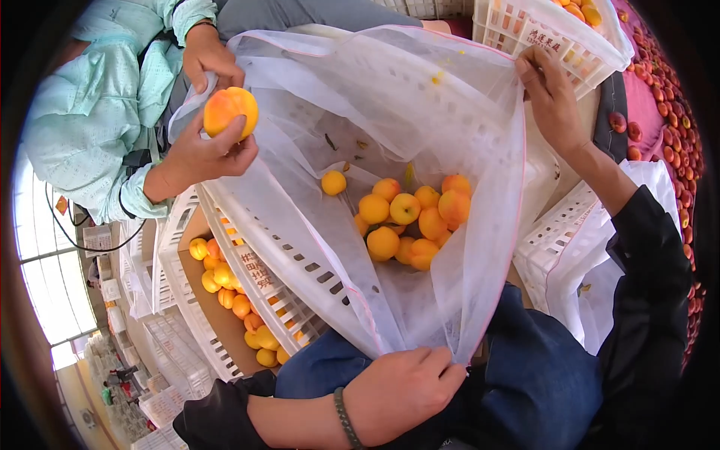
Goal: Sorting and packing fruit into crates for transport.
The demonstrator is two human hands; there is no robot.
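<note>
A white mesh liner [489, 225] with a pink edge is spread wide inside a white plastic crate, with several yellow-orange peaches [405, 208] at its bottom. At the near edge, my left hand [402, 388] pinches the liner's rim. My right hand [548, 95] grips the rim at the upper right, its fingers bent over the mesh. Across the left part of the liner, a co-worker's hand [191, 152] holds up a large peach [228, 111], and their other hand [211, 56] holds the liner's edge. Loose leaf bits [330, 142] lie on the mesh.
A white crate [194, 304] with more yellow-orange fruit stands at the left. A filled, lined crate [562, 45] is at the top right, another lined crate [557, 242] below it. Red fruit [675, 140] covers the far right. A co-worker in a light green top [84, 124] sits at the upper left.
</note>
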